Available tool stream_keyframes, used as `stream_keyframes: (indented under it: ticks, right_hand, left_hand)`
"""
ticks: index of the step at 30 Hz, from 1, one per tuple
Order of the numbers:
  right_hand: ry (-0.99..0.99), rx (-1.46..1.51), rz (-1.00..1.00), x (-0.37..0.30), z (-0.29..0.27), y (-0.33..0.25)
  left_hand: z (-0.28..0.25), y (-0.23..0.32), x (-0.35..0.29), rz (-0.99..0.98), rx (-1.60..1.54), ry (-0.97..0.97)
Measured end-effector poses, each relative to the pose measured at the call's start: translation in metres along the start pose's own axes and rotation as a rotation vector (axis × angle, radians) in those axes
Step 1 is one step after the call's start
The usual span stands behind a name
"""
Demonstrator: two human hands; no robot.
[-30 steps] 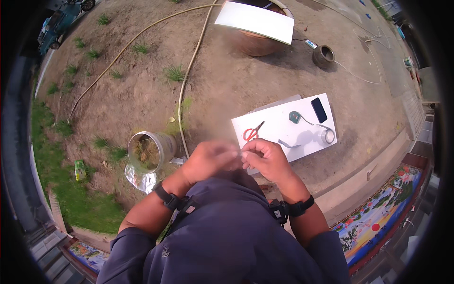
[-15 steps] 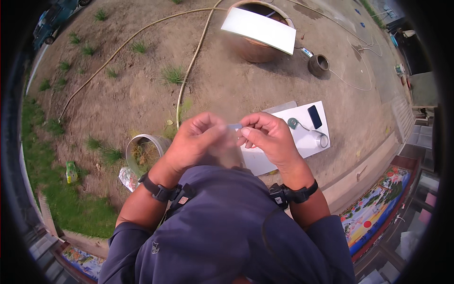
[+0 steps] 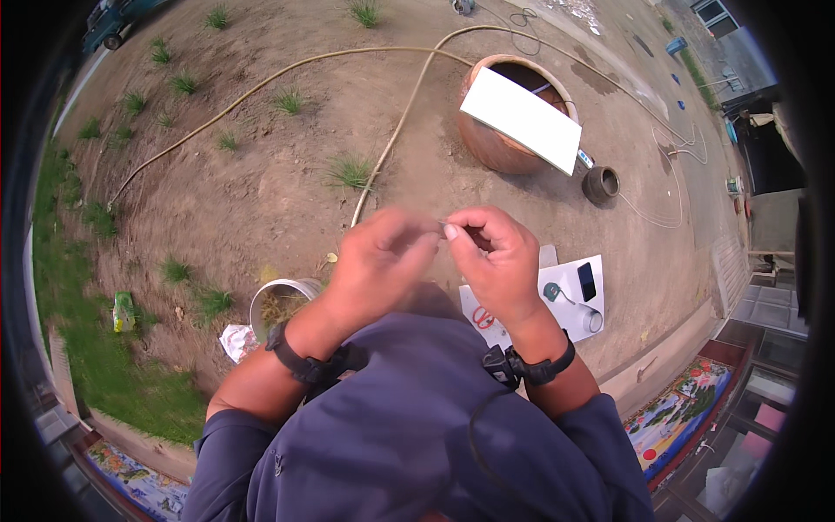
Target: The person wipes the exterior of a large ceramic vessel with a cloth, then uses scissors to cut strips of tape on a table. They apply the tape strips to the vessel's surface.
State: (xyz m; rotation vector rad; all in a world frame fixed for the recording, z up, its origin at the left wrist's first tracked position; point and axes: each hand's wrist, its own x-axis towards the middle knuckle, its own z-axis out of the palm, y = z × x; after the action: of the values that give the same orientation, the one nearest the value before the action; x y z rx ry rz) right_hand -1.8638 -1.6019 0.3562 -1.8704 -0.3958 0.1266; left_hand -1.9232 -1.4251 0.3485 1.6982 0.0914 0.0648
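In front of my chest, my two hands nearly meet at the fingertips. My right hand [image 3: 500,265] pinches a small thin strip [image 3: 443,223] between thumb and forefinger, only a sliver of it showing. My left hand [image 3: 378,270] is closed with its fingers curled, blurred by motion, and what it grips is hidden. Below the right hand, a white board [image 3: 531,300] lies on the ground. On it rest a red-handled item [image 3: 483,317], partly covered by the hand, a dark green round thing [image 3: 552,291], a black phone [image 3: 586,282] and a clear glass jar [image 3: 593,322].
A large clay pot [image 3: 500,152] with a white panel [image 3: 522,117] across its mouth stands ahead, beside a small brown pot [image 3: 601,184]. A hose [image 3: 404,117] crosses the dirt. Near my left forearm are a white bucket [image 3: 261,304] and a crumpled bag [image 3: 237,342].
My hands have drawn closer together, and the strip between them shows less. My view has shifted, so the large pot and the ground appear lower and further right.
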Motion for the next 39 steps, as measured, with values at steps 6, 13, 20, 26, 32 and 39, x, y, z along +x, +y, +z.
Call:
stream_keyframes:
  ticks: [6,13,20,26,32,39]
  right_hand:
    - [-0.122,0.091,-0.106,0.038,0.007,-0.014]
    - [-0.159,0.061,-0.244,0.067,0.000,-0.036]
    - [-0.115,-0.045,-0.395,0.075,-0.002,-0.038]
    - [-0.104,-0.129,-0.486,0.071,-0.003,-0.042]
    - [-0.133,-0.096,-0.478,0.067,-0.002,-0.042]
    - [-0.152,-0.065,-0.456,0.062,-0.002,-0.043]
  left_hand:
    - [-0.018,0.012,0.026,0.040,0.004,0.110]
    - [-0.024,0.023,0.042,0.090,0.029,0.172]
    - [-0.025,0.028,0.043,0.112,0.022,0.163]
    - [-0.026,0.030,0.040,0.169,0.025,0.170]
    - [-0.028,0.031,0.035,0.183,0.035,0.157]
    - [-0.029,0.032,0.030,0.171,0.020,0.140]
